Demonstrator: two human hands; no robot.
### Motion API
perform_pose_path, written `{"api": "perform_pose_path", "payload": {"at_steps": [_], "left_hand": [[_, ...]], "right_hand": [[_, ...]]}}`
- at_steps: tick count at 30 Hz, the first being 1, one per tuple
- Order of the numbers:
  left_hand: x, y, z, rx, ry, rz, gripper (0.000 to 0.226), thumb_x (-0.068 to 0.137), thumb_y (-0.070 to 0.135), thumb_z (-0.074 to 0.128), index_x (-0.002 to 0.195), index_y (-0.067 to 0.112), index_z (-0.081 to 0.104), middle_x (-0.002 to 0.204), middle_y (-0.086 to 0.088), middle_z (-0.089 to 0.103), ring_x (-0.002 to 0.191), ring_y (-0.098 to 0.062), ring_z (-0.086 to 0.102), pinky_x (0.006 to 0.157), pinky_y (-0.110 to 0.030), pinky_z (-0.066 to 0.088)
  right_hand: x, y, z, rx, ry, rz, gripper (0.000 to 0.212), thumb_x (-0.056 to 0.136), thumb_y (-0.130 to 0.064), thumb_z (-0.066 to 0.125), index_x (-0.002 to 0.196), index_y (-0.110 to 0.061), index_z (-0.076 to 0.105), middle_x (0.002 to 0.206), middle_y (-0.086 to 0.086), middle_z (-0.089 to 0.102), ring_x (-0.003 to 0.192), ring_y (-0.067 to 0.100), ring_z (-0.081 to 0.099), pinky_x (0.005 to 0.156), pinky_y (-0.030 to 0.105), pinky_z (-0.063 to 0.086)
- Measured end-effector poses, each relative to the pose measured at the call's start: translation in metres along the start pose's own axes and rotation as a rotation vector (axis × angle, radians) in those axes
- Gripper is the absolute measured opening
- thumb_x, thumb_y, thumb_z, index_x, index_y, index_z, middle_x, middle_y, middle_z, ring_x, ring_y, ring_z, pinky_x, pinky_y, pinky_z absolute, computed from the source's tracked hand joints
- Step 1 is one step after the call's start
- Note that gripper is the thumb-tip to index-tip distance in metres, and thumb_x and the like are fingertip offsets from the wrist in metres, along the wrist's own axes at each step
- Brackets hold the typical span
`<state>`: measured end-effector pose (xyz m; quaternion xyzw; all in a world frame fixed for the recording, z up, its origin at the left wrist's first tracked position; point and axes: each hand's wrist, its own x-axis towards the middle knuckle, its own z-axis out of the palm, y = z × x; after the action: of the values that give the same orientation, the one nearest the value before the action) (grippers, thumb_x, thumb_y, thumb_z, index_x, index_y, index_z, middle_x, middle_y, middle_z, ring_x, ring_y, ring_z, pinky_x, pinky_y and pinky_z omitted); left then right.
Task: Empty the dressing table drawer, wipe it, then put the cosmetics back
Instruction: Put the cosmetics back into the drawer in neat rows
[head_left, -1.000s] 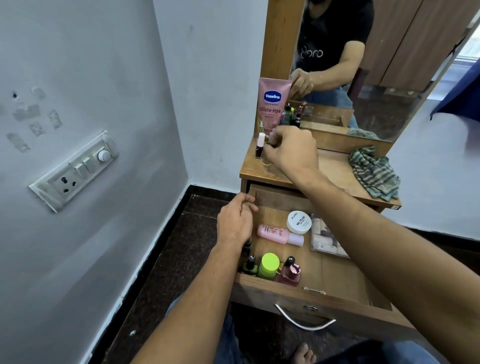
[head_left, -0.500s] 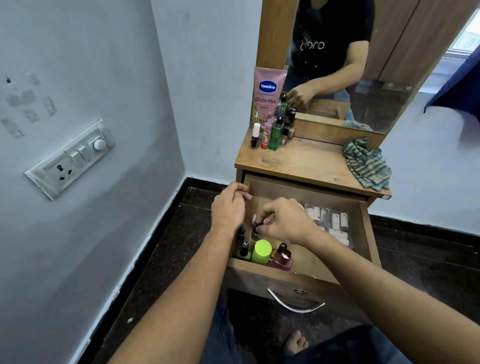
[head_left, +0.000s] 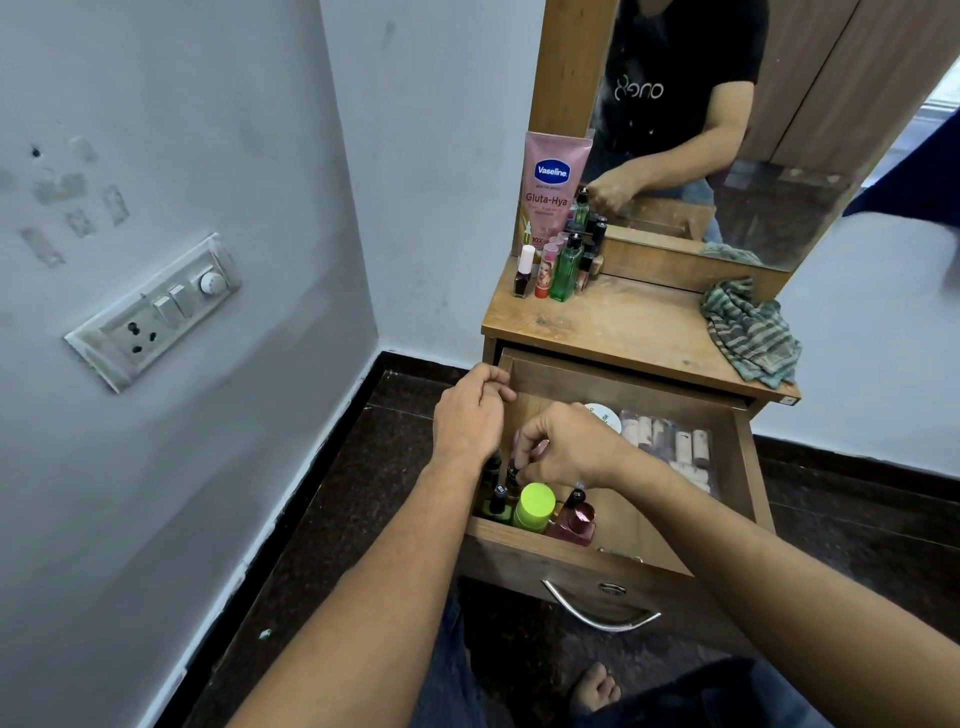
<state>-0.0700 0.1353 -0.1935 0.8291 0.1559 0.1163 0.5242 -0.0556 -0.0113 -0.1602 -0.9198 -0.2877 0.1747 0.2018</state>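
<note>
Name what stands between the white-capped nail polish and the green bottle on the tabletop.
A small red tube with a pink cap stands between the nail polish and the green bottle; the head view shows it.

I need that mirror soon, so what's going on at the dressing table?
A person is partway through emptying the open drawer. Their left hand holds its left wall while the right hand pinches a small dark-capped bottle inside. A green-capped bottle, a pink bottle, a white jar and a clear packet are yet to come out. A Vaseline tube and small bottles stand on the tabletop; a striped cloth lies there too.
</note>
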Motion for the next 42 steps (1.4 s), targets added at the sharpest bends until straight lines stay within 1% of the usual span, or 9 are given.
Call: {"api": "perform_pose_path", "payload": {"at_steps": [6, 8, 11, 15, 20, 27, 32, 38, 42], "left_hand": [[0.0, 0.0, 0.0, 0.004, -0.002, -0.009, 0.03, 0.094, 0.016, 0.043, 0.084, 0.038, 0.061, 0.079, 0.019, 0.072, 0.094, -0.011, 0.064, 0.091, -0.036, 0.049], [0.001, 0.0, 0.0, -0.003, -0.001, -0.017, 0.03, 0.093, 0.015, 0.043, 0.084, 0.037, 0.061, 0.079, 0.019, 0.072, 0.094, -0.011, 0.065, 0.091, -0.035, 0.049], [0.001, 0.001, -0.001, -0.024, 0.001, -0.023, 0.03, 0.093, 0.013, 0.043, 0.088, 0.034, 0.065, 0.081, 0.017, 0.073, 0.094, -0.01, 0.064, 0.09, -0.033, 0.049], [0.0, 0.001, -0.001, -0.042, 0.006, -0.024, 0.03, 0.094, 0.012, 0.043, 0.094, 0.028, 0.068, 0.082, 0.016, 0.074, 0.094, -0.007, 0.064, 0.09, -0.031, 0.047], [0.0, 0.0, 0.0, -0.042, 0.007, -0.027, 0.031, 0.094, 0.012, 0.043, 0.089, 0.032, 0.066, 0.08, 0.017, 0.073, 0.094, -0.007, 0.064, 0.089, -0.03, 0.047], [0.0, 0.0, 0.0, -0.032, 0.008, -0.017, 0.03, 0.094, 0.013, 0.043, 0.093, 0.03, 0.068, 0.081, 0.018, 0.073, 0.093, -0.007, 0.064, 0.087, -0.031, 0.047], [0.0, 0.0, 0.0, -0.03, 0.01, -0.012, 0.029, 0.095, 0.013, 0.043, 0.095, 0.029, 0.068, 0.082, 0.017, 0.073, 0.093, -0.007, 0.064, 0.088, -0.03, 0.048], [0.0, 0.001, -0.001, -0.011, 0.011, -0.015, 0.029, 0.095, 0.014, 0.044, 0.094, 0.029, 0.068, 0.081, 0.02, 0.073, 0.093, -0.008, 0.064, 0.09, -0.033, 0.048], [0.0, 0.001, -0.002, -0.004, -0.009, -0.012, 0.029, 0.095, 0.012, 0.044, 0.094, 0.031, 0.066, 0.083, 0.018, 0.073, 0.096, -0.012, 0.065, 0.091, -0.035, 0.048]], "right_hand": [[0.005, 0.004, -0.015, 0.183, -0.087, 0.095, 0.01, 0.07, -0.02, 0.085, 0.071, -0.024, 0.076, 0.083, 0.002, 0.078, 0.072, 0.021, 0.072, 0.074, 0.029, 0.058], [0.01, 0.003, -0.014, 0.361, -0.068, 0.168, 0.011, 0.072, -0.01, 0.072, 0.079, -0.017, 0.076, 0.084, 0.017, 0.077, 0.061, 0.029, 0.066, 0.06, 0.033, 0.054], [0.021, 0.006, -0.001, 0.526, -0.075, 0.27, 0.028, 0.078, 0.002, 0.051, 0.087, -0.011, 0.073, 0.084, 0.018, 0.075, 0.072, 0.03, 0.071, 0.061, 0.036, 0.051], [0.03, 0.007, 0.016, 0.483, -0.182, 0.282, 0.03, 0.08, 0.008, 0.035, 0.091, 0.007, 0.063, 0.098, 0.023, 0.072, 0.089, 0.026, 0.073, 0.074, 0.044, 0.059], [0.034, 0.008, 0.023, 0.391, -0.208, 0.287, 0.032, 0.078, 0.012, 0.035, 0.095, 0.016, 0.061, 0.088, 0.024, 0.063, 0.079, 0.029, 0.065, 0.055, 0.028, 0.056], [0.033, 0.013, 0.021, 0.471, -0.245, 0.281, 0.044, 0.081, 0.013, 0.03, 0.106, 0.011, 0.066, 0.11, 0.025, 0.072, 0.09, 0.024, 0.072, 0.063, 0.029, 0.057], [0.037, 0.014, 0.014, 0.461, -0.286, 0.252, 0.047, 0.08, 0.016, 0.025, 0.096, 0.007, 0.069, 0.105, 0.024, 0.073, 0.1, 0.03, 0.072, 0.089, 0.053, 0.056], [0.031, 0.01, 0.018, 0.417, -0.284, 0.235, 0.044, 0.078, 0.013, 0.03, 0.103, 0.012, 0.066, 0.109, 0.028, 0.071, 0.091, 0.023, 0.07, 0.07, 0.033, 0.055], [0.03, 0.01, -0.015, 0.411, -0.185, 0.161, 0.036, 0.081, 0.011, 0.048, 0.09, -0.013, 0.073, 0.097, 0.013, 0.075, 0.084, 0.023, 0.071, 0.067, 0.036, 0.052]]}}
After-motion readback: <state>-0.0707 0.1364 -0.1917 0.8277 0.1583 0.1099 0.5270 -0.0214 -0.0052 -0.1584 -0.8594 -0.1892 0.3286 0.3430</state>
